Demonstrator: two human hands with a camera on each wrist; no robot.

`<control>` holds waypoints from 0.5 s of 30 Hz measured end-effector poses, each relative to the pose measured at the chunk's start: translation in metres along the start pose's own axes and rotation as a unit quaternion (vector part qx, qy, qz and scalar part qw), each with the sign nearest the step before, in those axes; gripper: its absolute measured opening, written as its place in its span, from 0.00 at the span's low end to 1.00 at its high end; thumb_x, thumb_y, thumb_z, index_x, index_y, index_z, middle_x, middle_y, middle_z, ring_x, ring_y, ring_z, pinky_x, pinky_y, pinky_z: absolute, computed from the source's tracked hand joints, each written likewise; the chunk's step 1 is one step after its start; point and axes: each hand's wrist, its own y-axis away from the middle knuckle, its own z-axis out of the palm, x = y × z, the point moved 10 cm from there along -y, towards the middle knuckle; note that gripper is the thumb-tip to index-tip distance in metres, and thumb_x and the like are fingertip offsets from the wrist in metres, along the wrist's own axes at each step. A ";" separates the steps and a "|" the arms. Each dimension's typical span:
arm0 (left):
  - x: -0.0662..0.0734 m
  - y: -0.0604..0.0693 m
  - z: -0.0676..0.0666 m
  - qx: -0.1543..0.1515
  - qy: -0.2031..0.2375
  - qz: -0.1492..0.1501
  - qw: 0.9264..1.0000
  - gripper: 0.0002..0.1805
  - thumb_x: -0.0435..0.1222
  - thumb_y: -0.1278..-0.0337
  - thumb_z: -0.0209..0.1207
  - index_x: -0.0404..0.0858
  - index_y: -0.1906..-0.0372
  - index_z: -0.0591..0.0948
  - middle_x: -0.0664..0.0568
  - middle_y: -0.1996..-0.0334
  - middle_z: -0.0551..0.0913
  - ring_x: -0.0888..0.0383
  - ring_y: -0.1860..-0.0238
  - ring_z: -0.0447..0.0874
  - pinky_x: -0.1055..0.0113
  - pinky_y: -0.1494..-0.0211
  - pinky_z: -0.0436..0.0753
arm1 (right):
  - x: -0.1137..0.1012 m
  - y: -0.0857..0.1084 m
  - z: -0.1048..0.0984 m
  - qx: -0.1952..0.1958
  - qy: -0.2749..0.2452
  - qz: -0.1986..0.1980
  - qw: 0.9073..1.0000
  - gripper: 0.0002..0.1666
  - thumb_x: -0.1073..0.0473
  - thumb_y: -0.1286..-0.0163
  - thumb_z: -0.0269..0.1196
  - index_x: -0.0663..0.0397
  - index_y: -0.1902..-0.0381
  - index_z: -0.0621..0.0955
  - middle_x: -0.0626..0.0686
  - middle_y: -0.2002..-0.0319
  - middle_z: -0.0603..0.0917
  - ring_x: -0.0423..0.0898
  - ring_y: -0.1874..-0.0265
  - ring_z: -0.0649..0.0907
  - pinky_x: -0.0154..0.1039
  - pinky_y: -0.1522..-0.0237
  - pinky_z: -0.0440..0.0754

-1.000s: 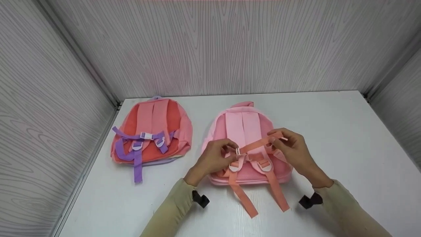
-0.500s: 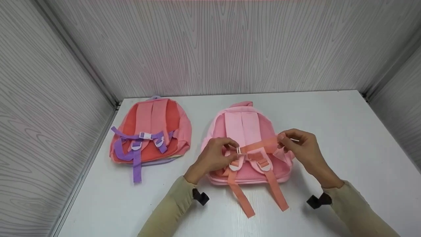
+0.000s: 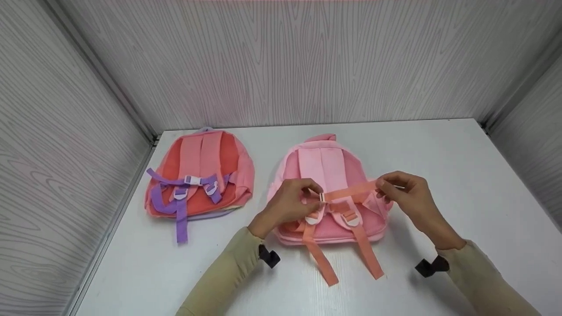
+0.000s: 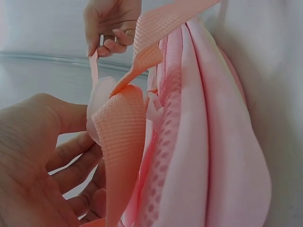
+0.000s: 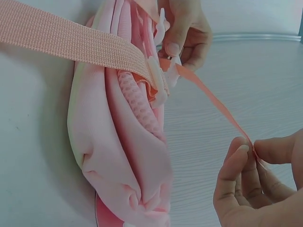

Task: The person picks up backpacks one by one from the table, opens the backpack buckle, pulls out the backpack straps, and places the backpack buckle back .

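Hands pinch: left hand point(image 3: 287, 202) white plastic buckle point(image 3: 322, 198), right hand point(image 3: 410, 199) ribbed orange strap point(image 3: 351, 191).

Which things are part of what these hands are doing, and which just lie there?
In the job:
pink backpack
white buckle, in the left hand
orange strap, pinched by the right hand

Apparently just lying about:
reddish backpack with purple straps, untouched

Pale khaki sleeves point(image 3: 225, 273), blocky black wrist cameras point(image 3: 271, 258)
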 end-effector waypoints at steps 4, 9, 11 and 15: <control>0.005 -0.004 0.005 -0.007 0.000 0.001 1.000 0.12 0.38 0.37 0.74 0.41 0.51 0.89 0.52 0.54 0.90 0.55 0.51 0.83 0.60 0.45 0.84 | 0.002 0.001 0.000 -0.004 0.003 0.008 1.000 0.14 0.61 0.23 0.67 0.70 0.49 0.86 0.48 0.66 0.89 0.42 0.67 0.87 0.34 0.64 0.88; 0.011 -0.009 0.011 -0.014 0.000 0.005 1.000 0.12 0.39 0.37 0.74 0.43 0.51 0.89 0.52 0.53 0.90 0.55 0.49 0.82 0.61 0.43 0.83 | 0.005 0.002 0.002 -0.011 -0.004 0.021 1.000 0.15 0.61 0.23 0.68 0.71 0.49 0.85 0.47 0.66 0.89 0.41 0.67 0.87 0.34 0.63 0.88; 0.013 -0.010 0.013 -0.017 -0.002 0.003 1.000 0.12 0.41 0.37 0.75 0.44 0.51 0.89 0.54 0.53 0.90 0.56 0.49 0.82 0.62 0.44 0.83 | 0.006 0.002 0.003 -0.014 -0.008 0.026 1.000 0.16 0.60 0.23 0.68 0.72 0.49 0.85 0.47 0.66 0.89 0.41 0.67 0.87 0.34 0.63 0.88; 0.017 -0.013 0.018 -0.021 -0.004 -0.005 1.000 0.13 0.43 0.37 0.75 0.45 0.50 0.89 0.58 0.54 0.88 0.58 0.49 0.80 0.67 0.46 0.82 | 0.009 0.004 0.003 -0.017 -0.013 0.035 0.999 0.16 0.59 0.23 0.68 0.72 0.50 0.85 0.48 0.67 0.88 0.42 0.67 0.87 0.34 0.63 0.87</control>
